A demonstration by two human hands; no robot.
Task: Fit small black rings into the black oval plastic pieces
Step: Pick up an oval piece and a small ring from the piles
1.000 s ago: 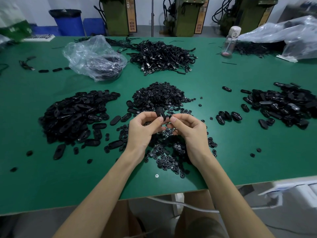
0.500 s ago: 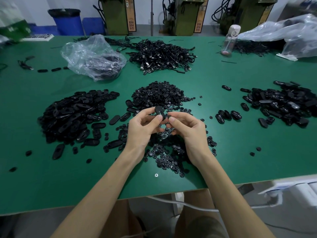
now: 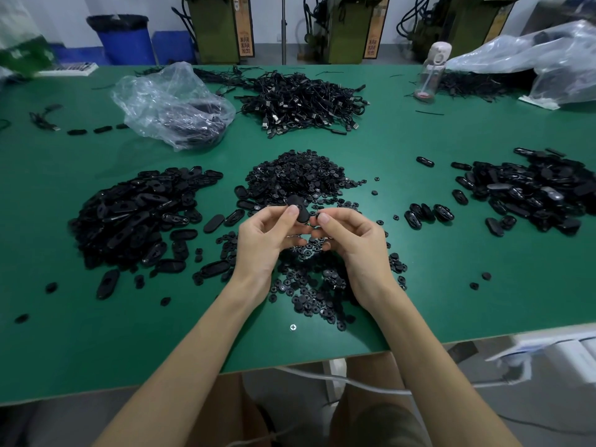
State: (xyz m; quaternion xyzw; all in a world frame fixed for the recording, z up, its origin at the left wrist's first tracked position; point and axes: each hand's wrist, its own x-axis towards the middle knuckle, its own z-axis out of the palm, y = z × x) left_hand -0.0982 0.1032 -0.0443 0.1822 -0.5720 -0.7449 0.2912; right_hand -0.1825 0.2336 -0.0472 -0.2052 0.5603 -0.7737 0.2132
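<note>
Our left fingers (image 3: 292, 210) pinch an oval (image 3: 296, 201), our right fingers (image 3: 323, 218) a ring (image 3: 315, 217); pushed in skewed, it may drop beneath them.

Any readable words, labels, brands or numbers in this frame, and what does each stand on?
Nothing is legible.
left machine's orange label: dark characters, too blurred to read.
middle machine's orange label: likewise blurred.
right machine's orange label: blurred.
green bag at far left: white marks, unreadable.
</note>
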